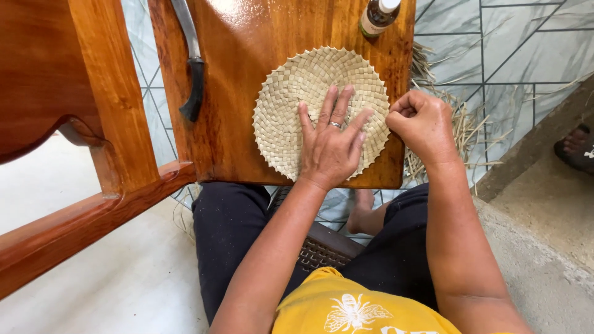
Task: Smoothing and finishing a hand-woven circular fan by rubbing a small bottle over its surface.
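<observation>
left hand (331,145) flat, fingers spread, pressing round woven palm mat (291,105) on wooden desk (241,49) | right hand (421,120) clenched at mat's right rim, pinching its edge | knife (192,62) left, bottle (377,15) beyond

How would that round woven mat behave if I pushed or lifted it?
The woven mat looks thin and made of dry strips, so probably light and a bit bendy. On the glossy wooden board it might slide; the left hand lies flat on it.

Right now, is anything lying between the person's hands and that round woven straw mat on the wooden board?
Nothing visible does. The left hand lies flat on the round woven straw mat, palm down, and the right hand, closed in a fist, rests at the mat's right edge. The dark-handled knife and small bottle lie off to the sides.
</observation>
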